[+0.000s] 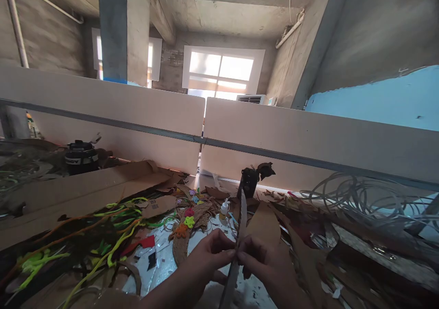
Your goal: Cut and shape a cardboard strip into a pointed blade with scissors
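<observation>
My left hand [214, 256] and my right hand [259, 258] meet at the lower middle, both pinching a long, narrow grey strip [233, 277] that stands nearly upright between them. Its pale upper part [243, 213] rises above my fingers, edge-on to the view. What the strip is made of cannot be told. Beyond the hands stands a small white bottle [224, 207] with a nozzle. Pink, yellow and orange fuzzy flowers [185, 222] lie on a brown curved band [180, 249] to the left.
Green, yellow and orange fuzzy stems [116, 236] spread over the left side near cardboard [85, 190]. A black container [249, 181] stands behind the hands. Coiled clear tubing [356, 194] and a patterned piece with a metal clasp [387, 254] lie right. White panels [308, 140] border the back.
</observation>
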### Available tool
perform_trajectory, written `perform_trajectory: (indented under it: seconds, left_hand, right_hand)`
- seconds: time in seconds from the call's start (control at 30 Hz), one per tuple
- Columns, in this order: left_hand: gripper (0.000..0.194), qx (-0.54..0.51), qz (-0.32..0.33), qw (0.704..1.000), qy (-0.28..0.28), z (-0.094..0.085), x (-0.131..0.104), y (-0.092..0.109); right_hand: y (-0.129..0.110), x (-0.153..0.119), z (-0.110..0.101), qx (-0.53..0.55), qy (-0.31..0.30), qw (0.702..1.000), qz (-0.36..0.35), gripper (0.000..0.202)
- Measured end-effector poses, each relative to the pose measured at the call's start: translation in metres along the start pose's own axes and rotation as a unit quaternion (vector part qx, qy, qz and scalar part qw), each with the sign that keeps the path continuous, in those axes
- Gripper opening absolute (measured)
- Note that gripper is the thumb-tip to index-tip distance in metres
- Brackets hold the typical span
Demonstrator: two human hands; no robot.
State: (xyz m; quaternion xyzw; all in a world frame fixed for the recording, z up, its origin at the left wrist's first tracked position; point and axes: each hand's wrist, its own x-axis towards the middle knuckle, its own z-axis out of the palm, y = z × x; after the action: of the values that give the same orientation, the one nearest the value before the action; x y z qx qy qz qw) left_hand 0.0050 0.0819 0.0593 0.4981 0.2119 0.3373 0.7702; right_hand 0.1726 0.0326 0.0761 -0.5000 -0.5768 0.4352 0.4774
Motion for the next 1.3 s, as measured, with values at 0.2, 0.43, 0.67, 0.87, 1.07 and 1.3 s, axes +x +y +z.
perform_trajectory:
  seconds: [0.2, 0.43, 0.67, 0.87, 1.07, 1.3]
  left_hand:
    - [0.028, 0.019, -0.004, 1.0, 0.015, 0.003, 0.0, 0.004]
    - [0.027, 0.008, -0.004, 1.0, 0.011, 0.001, 0.001, -0.002]
    - [0.028, -0.008, 0.006, 1.0, 0.003, 0.0, 0.003, -0.003]
    - [0.025, -0.013, 0.006, 1.0, 0.001, -0.002, 0.004, -0.006]
    - [0.025, -0.009, 0.006, 1.0, -0.002, 0.001, 0.003, -0.003]
    - [0.025, -0.016, 0.007, 1.0, -0.002, 0.0, 0.003, -0.003]
  right_hand:
    - [-0.002, -0.001, 0.0, 0.005, 0.0, 1.0, -0.004, 0.027]
    - [-0.002, -0.001, 0.0, 0.01, 0.0, 1.0, -0.003, 0.022]
    - [-0.001, 0.0, -0.001, 0.002, 0.002, 1.0, -0.004, 0.021]
    - [0.004, 0.001, -0.001, 0.01, 0.019, 1.0, -0.008, 0.024]
    - [-0.005, 0.0, 0.002, -0.006, 0.016, 1.0, -0.002, 0.026]
    - [-0.007, -0.001, 0.003, 0.007, 0.018, 1.0, -0.001, 0.027]
